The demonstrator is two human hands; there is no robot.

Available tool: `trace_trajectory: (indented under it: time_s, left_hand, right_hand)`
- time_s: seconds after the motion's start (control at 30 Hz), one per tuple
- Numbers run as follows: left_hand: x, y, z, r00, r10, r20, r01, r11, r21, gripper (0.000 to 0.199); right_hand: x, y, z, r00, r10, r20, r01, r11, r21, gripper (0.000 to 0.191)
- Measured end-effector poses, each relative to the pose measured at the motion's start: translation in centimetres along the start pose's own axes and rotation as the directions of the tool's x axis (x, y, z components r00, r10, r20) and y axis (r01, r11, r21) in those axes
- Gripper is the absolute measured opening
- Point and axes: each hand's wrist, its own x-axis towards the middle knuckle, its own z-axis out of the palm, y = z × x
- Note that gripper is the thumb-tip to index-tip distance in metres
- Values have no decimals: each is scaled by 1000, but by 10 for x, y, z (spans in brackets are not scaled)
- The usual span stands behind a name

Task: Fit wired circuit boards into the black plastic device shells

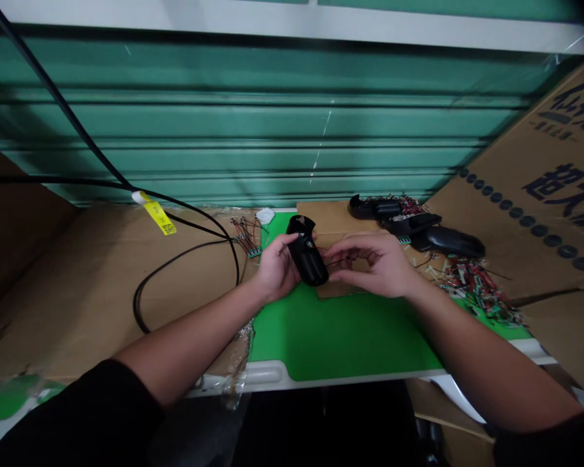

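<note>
Now, your left hand (pixel 275 267) closes around the black plastic housing (pixel 309 256) at frame centre, above the green cutting mat (pixel 340 337) — your right fingers (pixel 353 245), half curled, are at a thin dark wire (pixel 338 262); whether they pinch it, I cannot tell.

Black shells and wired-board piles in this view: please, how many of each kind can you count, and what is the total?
Black shells: 4
Piles of wired boards: 3
Total: 7
</note>
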Motion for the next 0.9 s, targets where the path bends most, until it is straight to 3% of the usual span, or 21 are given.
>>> trace_trajectory:
  time_s: [0.23, 0.47, 0.67, 0.9]
  left_hand:
    - [2, -4, 3, 1000, 3, -28, -3, 1000, 6, 43]
    - [-1, -2, 6, 1000, -15, -14, 15, 1000, -17, 37]
    - [-4, -1, 4, 997, -61, 38, 59, 997, 52, 44]
    - [-8, -12, 3, 996, 65, 68, -81, 959, 272, 53]
  right_hand:
    - [4, -2, -1, 992, -101, -76, 92, 990, -105, 18]
    - [8, -3, -2, 978, -152, -146, 127, 978, -166, 16]
    - [8, -1, -1, 971, -129, -199, 102, 985, -139, 16]
    - [9, -5, 2, 966, -65, -250, 33, 991, -130, 16]
